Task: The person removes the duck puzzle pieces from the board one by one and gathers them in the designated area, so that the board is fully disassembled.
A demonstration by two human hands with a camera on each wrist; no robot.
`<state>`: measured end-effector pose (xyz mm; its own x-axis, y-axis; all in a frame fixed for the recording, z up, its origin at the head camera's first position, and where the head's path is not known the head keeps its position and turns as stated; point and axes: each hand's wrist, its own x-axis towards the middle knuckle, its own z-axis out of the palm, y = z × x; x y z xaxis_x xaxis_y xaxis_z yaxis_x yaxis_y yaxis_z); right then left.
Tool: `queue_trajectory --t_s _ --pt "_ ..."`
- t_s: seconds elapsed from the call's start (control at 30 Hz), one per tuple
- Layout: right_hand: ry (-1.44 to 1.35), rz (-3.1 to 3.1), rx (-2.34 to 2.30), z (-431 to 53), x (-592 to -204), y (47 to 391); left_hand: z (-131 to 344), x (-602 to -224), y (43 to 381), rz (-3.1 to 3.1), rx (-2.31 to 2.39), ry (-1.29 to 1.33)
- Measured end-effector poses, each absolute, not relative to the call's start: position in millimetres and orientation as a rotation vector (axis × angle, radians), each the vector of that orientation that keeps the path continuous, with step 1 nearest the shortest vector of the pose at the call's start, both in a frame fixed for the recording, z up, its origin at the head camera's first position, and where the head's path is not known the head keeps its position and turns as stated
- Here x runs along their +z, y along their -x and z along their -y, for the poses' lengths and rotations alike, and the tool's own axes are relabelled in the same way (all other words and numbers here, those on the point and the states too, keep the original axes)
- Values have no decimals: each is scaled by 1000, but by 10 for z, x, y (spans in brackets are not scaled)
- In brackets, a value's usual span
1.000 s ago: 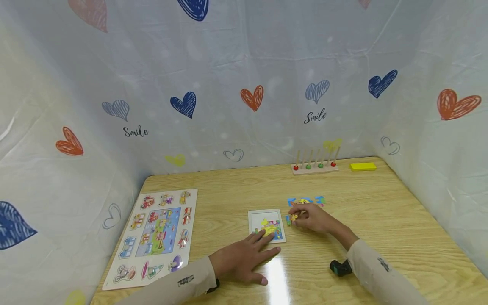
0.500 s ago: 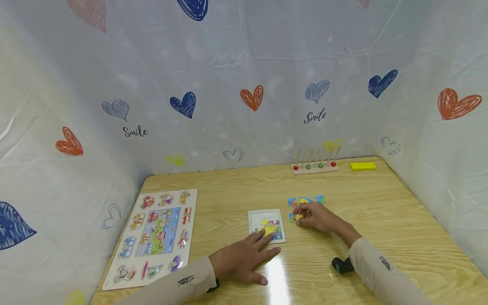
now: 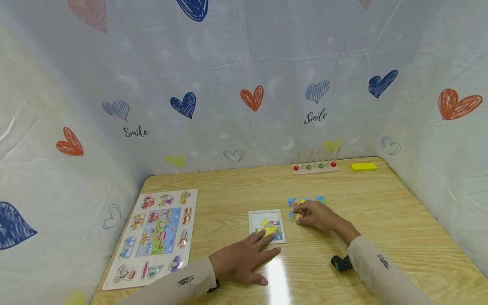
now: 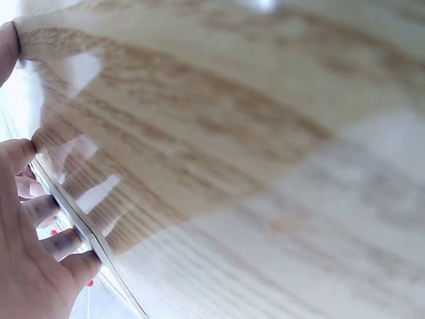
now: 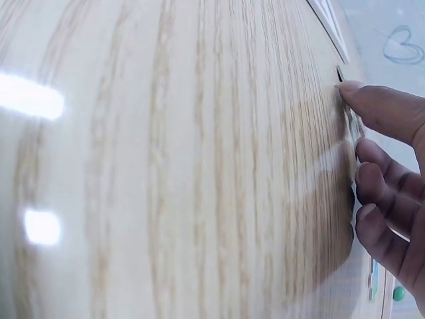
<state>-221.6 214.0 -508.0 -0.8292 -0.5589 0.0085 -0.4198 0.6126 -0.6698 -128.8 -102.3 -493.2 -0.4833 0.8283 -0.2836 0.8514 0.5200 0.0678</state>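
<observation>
White rims the square puzzle tray (image 3: pixel 264 211), which sits flat on the glossy, wood-grained table (image 3: pixel 228 190) in front of you; its pale, smooth base shows toward the far side, while knobbly interlocking pieces (image 3: pixel 275 231), yellow, pink and blue, fill part of the near side. Your left hand (image 3: pixel 244 256) lies with its fingers spread, the fingertips resting on the tray's near part; your right hand (image 3: pixel 318 216), apart from the left, has thumb and fingers bent to pinch a small, thin orange-and-yellow puzzle piece (image 3: pixel 297 216) at the table surface, just right of the tray; more loose pieces (image 3: pixel 292 202), blue-edged and curvy, lie just beyond that hand, partly hidden by it.

Well to the left is a flat white vehicle board (image 3: pixel 138 262) with rounded picture shapes around a rectangular printed scene; at the far edge stand a wooden peg rack (image 3: pixel 314 169) with slim upright rods and round red and green beads, and beside it a smooth yellow block (image 3: pixel 363 167); behind hangs a creased, heart-printed sheet (image 3: pixel 213 55).
</observation>
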Motion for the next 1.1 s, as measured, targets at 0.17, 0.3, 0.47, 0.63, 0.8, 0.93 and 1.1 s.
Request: queue_trajectory --t_s 0.17,0.3,0.47,0.63,0.8,0.93,1.1 --pt "767 -2662 -1008 -2160 -5081 2218 1021 -4922 1275 -2485 -109 -1400" --pt "768 -2659 -1022 -2169 -5092 2220 1025 -4924 1271 -2489 -105 -1407" --pt "782 -2650 -1037 -2176 -5107 2226 1031 -4915 1269 -2494 -109 -1417" --pt "776 -2635 -1041 -2179 -5113 2237 1028 -4904 1268 -2491 -113 -1411" --pt "789 -2636 -1044 -2168 -5088 2237 1020 -4912 1283 -2474 -114 -1392" --pt "798 -2639 -1048 -2126 -5056 2235 1018 -4931 1288 -2471 -117 -1392" --pt "864 -2584 -1061 -2002 -5020 2244 1022 -4929 1281 -2482 -114 -1395"
